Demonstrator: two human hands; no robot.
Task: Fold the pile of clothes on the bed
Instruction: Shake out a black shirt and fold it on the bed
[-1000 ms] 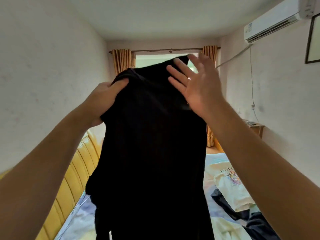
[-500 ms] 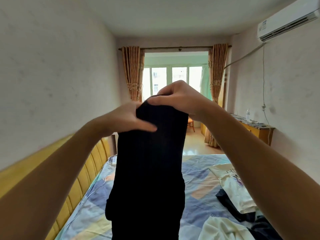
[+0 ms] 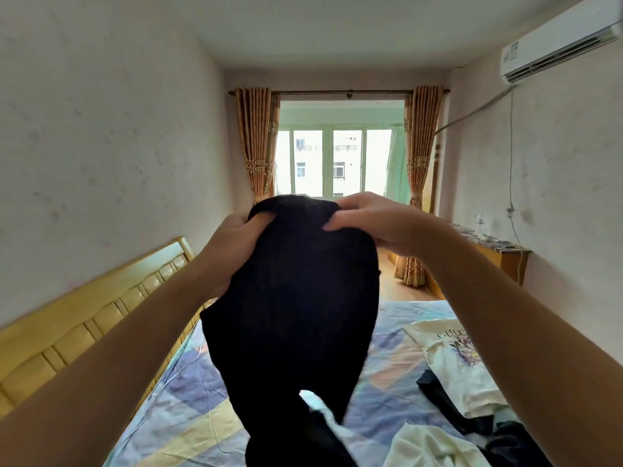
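Left hand (image 3: 232,244), right hand (image 3: 367,220) grip black garment (image 3: 296,315)

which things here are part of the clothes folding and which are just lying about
Part of the job:
black ribbed garment, gripped by left hand and right hand
cream printed t-shirt
dark clothes
patchwork-sheeted bed

Lying about:
white wall air conditioner
wooden side table
orange curtains
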